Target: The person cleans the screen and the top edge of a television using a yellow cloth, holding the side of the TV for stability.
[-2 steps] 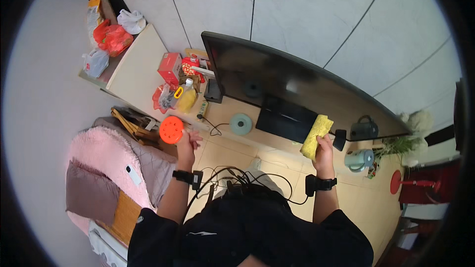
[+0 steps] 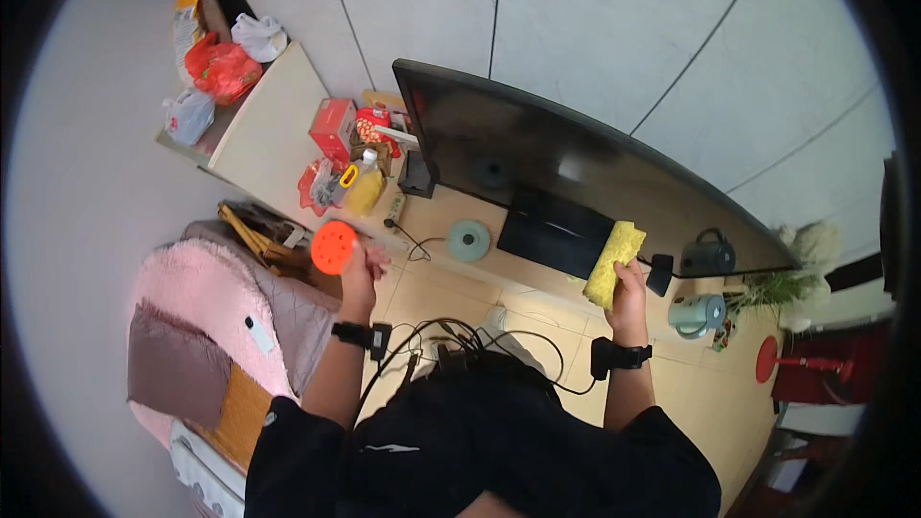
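Observation:
A round orange disc with several small holes (image 2: 334,247) is held at its edge by my left hand (image 2: 359,280), raised over the front of the long low cabinet (image 2: 436,214). The other fingers of that hand are partly spread. My right hand (image 2: 627,299) grips a yellow folded cloth (image 2: 614,264), fingers closed round its lower side. It is held in front of the large television (image 2: 576,163). On the cabinet between my hands sits a round pale green lidded object (image 2: 467,241); its kind is unclear.
A pale green kettle (image 2: 696,315) stands at the cabinet's right end. At its left end are a bottle of yellow liquid (image 2: 365,194), a red box (image 2: 333,127) and a power strip (image 2: 395,205). A pink-covered chair (image 2: 192,283) is on the left. Cables (image 2: 460,331) hang at my waist.

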`<control>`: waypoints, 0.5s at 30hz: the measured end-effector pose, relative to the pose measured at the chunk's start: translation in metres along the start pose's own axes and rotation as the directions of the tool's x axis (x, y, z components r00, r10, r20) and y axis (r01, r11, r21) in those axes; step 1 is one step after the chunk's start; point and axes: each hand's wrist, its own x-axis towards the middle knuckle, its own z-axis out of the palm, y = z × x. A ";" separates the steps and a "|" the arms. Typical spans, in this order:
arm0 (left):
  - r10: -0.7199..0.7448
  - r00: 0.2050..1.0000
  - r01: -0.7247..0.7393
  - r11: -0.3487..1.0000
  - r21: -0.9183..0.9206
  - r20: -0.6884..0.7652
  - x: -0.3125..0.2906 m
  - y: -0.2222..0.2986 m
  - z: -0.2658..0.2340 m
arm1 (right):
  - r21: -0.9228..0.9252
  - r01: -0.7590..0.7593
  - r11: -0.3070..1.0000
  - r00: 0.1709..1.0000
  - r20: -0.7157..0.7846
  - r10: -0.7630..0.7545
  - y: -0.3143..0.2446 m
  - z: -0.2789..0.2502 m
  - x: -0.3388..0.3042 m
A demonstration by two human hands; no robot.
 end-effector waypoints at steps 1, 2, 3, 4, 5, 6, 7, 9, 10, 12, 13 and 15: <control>0.013 1.000 -0.012 0.999 0.041 -0.026 0.003 0.018 0.011 | 0.007 -0.002 1.000 1.000 0.015 0.002 -0.002 0.002 0.007; 0.021 0.999 -0.019 0.999 0.046 -0.045 0.009 0.034 0.022 | 0.013 -0.013 1.000 0.999 0.031 0.013 -0.006 0.006 0.015; 0.070 0.997 -0.068 0.997 0.049 -0.045 0.015 0.049 0.032 | 0.022 -0.010 1.000 0.999 0.054 0.009 -0.012 0.011 0.024; 0.119 0.992 -0.116 0.992 0.058 -0.044 0.021 0.066 0.039 | 0.036 -0.008 0.999 0.997 0.076 0.005 -0.014 0.017 0.031; 0.124 0.991 -0.120 0.990 0.071 -0.057 0.027 0.085 0.050 | 0.048 -0.020 0.999 0.996 0.085 0.016 -0.016 0.023 0.038; 0.185 0.982 -0.181 0.980 0.081 -0.048 0.030 0.106 0.061 | 0.015 0.004 1.000 0.994 0.112 -0.006 -0.018 0.028 0.045; 0.242 0.970 -0.238 0.967 0.090 -0.035 0.033 0.121 0.070 | -0.019 0.031 0.999 0.991 0.134 -0.028 -0.020 0.032 0.050; 0.270 0.963 -0.267 0.960 0.082 -0.028 0.048 0.143 0.080 | -0.029 0.020 0.999 0.990 0.137 -0.016 -0.019 0.034 0.058; 0.304 0.953 -0.303 0.951 0.060 -0.012 0.056 0.154 0.084 | -0.091 0.049 0.995 0.990 0.133 -0.036 -0.019 0.036 0.061; 0.326 0.945 -0.324 0.943 0.071 -0.015 0.071 0.170 0.100 | -0.141 0.074 0.987 0.992 0.113 -0.058 -0.019 0.041 0.066; 0.348 0.937 -0.346 0.936 0.069 -0.015 0.080 0.177 0.107 | -0.277 0.102 0.955 0.992 0.097 -0.078 -0.020 0.045 0.066; 0.331 0.943 -0.333 0.940 0.073 0.035 0.101 0.184 0.111 | -0.404 0.118 0.907 0.993 0.061 -0.102 -0.015 0.051 0.069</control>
